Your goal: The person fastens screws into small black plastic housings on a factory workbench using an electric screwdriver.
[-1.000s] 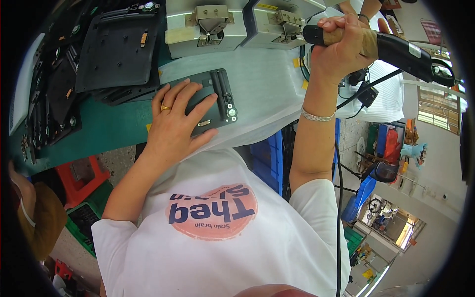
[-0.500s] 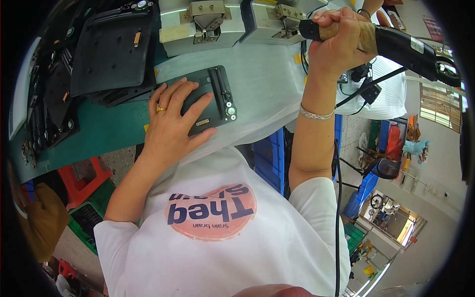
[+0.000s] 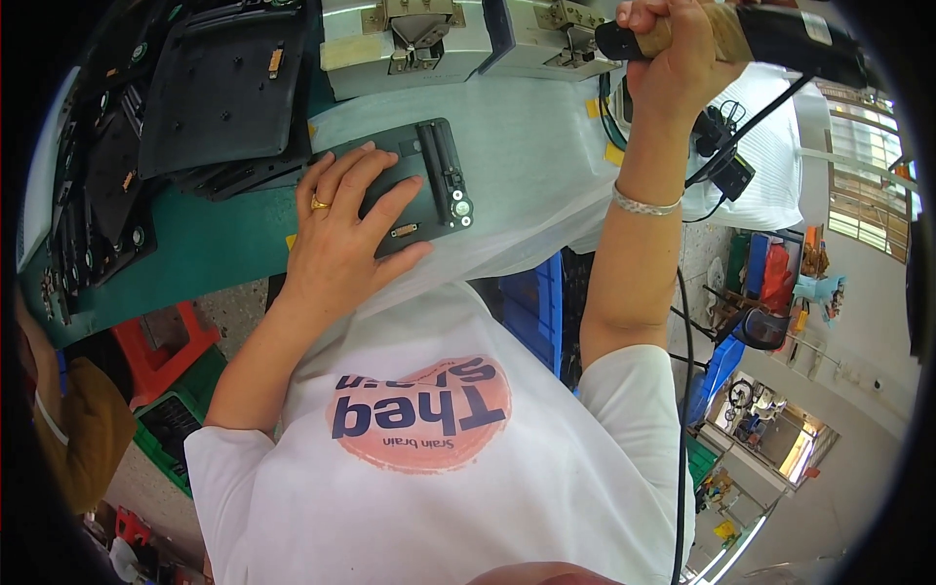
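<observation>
My left hand [image 3: 343,226] lies flat with spread fingers on a dark flat panel [image 3: 421,180] that rests on the white cloth of the bench. A gold ring sits on one finger. The panel has a ribbed strip and round fasteners along its right edge. My right hand [image 3: 682,54] is raised at the upper right, closed around the handle of a black electric screwdriver [image 3: 780,34] whose cable hangs down past my forearm. A bracelet circles that wrist.
A stack of similar black panels [image 3: 219,93] lies at the upper left on the green bench mat [image 3: 195,258]. Two pale metal fixtures [image 3: 419,39] stand at the back. Red stool [image 3: 156,351] and blue crates [image 3: 531,307] sit below the bench.
The view has shifted down slightly, and my right hand with the screwdriver now sits higher in the picture. My left hand stays on the dark panel.
</observation>
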Demonstrator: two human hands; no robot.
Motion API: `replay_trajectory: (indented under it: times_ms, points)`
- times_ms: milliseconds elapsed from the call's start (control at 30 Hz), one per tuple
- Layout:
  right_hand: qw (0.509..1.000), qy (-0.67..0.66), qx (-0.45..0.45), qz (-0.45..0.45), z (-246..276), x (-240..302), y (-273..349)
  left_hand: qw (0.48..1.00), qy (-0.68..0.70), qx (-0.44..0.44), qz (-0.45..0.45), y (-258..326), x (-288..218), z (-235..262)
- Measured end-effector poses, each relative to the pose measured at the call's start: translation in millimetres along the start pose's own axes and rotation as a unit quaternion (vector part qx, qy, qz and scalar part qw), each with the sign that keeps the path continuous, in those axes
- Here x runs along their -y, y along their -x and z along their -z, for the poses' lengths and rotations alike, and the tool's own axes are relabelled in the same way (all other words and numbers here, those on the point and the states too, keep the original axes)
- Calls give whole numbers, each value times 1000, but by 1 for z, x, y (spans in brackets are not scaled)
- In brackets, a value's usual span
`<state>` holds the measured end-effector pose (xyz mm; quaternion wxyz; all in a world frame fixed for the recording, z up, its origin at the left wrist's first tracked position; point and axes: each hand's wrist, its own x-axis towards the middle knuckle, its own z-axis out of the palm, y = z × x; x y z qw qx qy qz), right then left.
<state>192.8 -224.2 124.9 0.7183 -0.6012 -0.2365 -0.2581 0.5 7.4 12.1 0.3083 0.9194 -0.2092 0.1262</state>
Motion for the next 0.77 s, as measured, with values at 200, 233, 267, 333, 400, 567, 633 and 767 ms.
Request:
replay_trajectory:
  times_ms: [200,233,267,333,400,567,633,767]
  points:
    - [999,43,22,-25,3,-1,-3,999,25,-20,4,7,-2,6]
    - [998,33,22,-37,1,4,2,999,24,-18,13,8,-2,8]
    - [995,-17,6,-94,11,0,5,999,22,-24,-2,9,-2,9]
    - [989,-65,33,-129,25,9,17,1000,17,-24,-4,12,-1,8]
    - [969,-179,36,-165,9,27,42,997,42,-55,-31,15,2,5]
    - [972,-139,136,-134,-24,42,99,995,62,-71,-26,20,4,6]
    - [947,-236,125,-177,-28,46,110,994,80,-75,-15,16,1,7]
    - [931,-310,74,-177,-37,51,117,988,132,-71,27,6,-5,6]
